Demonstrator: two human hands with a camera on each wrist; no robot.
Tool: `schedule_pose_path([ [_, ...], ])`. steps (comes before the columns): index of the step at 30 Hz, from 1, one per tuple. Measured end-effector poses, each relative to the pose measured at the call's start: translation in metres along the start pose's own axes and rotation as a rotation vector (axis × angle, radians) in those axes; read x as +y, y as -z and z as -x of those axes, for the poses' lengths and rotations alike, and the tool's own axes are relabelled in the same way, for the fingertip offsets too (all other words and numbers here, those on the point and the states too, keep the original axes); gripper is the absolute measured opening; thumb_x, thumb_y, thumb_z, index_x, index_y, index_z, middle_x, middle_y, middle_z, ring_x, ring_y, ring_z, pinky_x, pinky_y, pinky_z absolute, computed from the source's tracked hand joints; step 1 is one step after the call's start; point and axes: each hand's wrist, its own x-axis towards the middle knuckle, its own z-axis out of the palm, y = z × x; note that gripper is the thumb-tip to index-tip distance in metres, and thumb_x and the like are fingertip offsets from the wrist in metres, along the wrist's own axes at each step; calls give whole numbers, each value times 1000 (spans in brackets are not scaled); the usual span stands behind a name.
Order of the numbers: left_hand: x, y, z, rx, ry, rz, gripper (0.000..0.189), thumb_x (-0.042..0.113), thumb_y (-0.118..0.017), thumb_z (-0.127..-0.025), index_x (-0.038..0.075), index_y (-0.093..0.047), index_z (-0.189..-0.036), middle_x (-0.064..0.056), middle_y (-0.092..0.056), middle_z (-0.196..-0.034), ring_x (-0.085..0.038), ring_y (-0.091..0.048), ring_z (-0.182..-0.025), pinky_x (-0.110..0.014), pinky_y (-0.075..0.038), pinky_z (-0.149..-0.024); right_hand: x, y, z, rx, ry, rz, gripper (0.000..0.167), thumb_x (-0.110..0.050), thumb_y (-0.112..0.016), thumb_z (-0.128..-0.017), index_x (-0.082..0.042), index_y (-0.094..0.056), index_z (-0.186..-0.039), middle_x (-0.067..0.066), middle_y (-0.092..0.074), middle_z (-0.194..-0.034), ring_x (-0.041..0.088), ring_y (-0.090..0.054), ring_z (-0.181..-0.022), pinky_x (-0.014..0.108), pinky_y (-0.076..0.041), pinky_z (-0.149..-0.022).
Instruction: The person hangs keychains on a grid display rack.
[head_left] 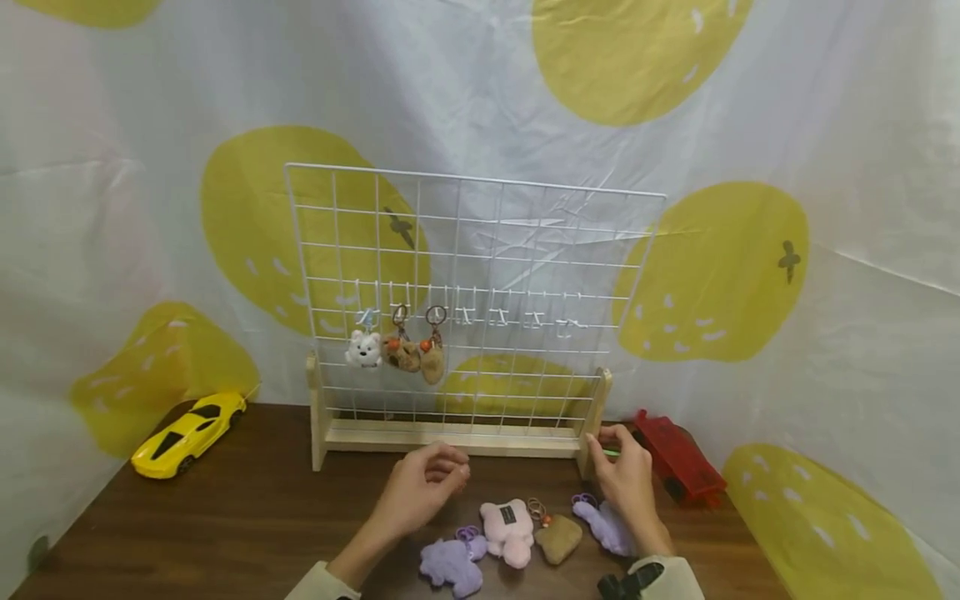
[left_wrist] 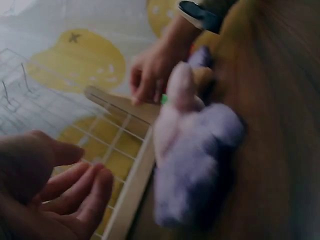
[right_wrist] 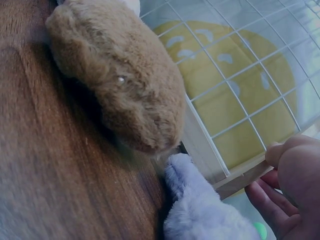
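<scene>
A white wire grid rack (head_left: 457, 250) stands upright in a wooden base (head_left: 457, 439). My right hand (head_left: 627, 471) pinches the base's right wooden post (right_wrist: 245, 175), thumb on one side and fingers on the other. My left hand (head_left: 422, 490), fingers loosely bent, is in front of the base and holds nothing. Before the rack lie a lavender plush keychain (head_left: 453, 565), a pink plush keychain (head_left: 498, 527), a brown plush keychain (head_left: 559, 540) and another lavender plush keychain (head_left: 606, 525), partly hidden by my right hand. A small green thing (right_wrist: 260, 230) shows near that hand, mostly hidden.
On the rack's left hooks hang a white bear keychain (head_left: 365, 350) and two brown plush keychains (head_left: 432, 367). Several white hooks (head_left: 498, 317) continue to the right. A yellow toy car (head_left: 187, 436) stands at left, a red toy car (head_left: 681, 458) at right. Patterned cloth surrounds the table.
</scene>
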Motion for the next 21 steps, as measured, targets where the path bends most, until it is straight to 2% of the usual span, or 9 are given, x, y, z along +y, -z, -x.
schedule_pose_path([
  [3, -16, 2, 8, -115, -13, -154, 13, 18, -80, -98, 8, -79, -106, -5, -82, -97, -15, -78, -86, -21, -62, -76, 0, 1, 0, -4, -5, -2, 16, -11, -83, -96, -1, -74, -105, 16, -82, -102, 34, -81, -95, 24, -64, -75],
  [6, -25, 3, 16, -175, -34, -241, 8, 13, -81, -94, 8, -78, -100, -3, -81, -91, -10, -74, -79, -21, -61, -71, -1, 2, 0, -15, -14, -8, 16, -11, -83, -97, -1, -74, -106, 16, -83, -103, 34, -81, -96, 23, -64, -75],
  [10, -30, 3, 24, -197, -42, -283, 7, 12, -82, -93, 9, -77, -95, -2, -78, -83, -2, -67, -71, -19, -57, -64, -2, 2, 1, -12, -14, -13, 15, -10, -82, -97, 0, -74, -105, 15, -83, -102, 34, -81, -95, 14, -60, -74],
  [13, -28, 0, 27, -207, -34, -295, 13, 19, -85, -92, 10, -76, -92, 2, -77, -79, 2, -64, -67, -19, -55, -60, -3, 2, 1, -6, -2, -13, 15, -9, -82, -96, 0, -74, -105, 17, -83, -101, 35, -81, -95, 13, -59, -73],
  [17, -25, -7, 30, -213, -5, -328, 23, 31, -91, -88, 13, -77, -92, 8, -75, -75, 4, -60, -63, -20, -51, -56, -4, 3, 1, 2, 1, -12, 15, -9, -83, -96, 0, -74, -104, 16, -83, -101, 36, -81, -94, 12, -57, -73],
  [21, -24, -9, 32, -208, 27, -349, 26, 31, -95, -82, 16, -77, -93, 13, -76, -75, 4, -62, -64, -22, -51, -58, -5, 3, 1, -6, -8, -12, 15, -9, -83, -96, 0, -74, -104, 16, -83, -101, 35, -81, -95, 5, -52, -73],
])
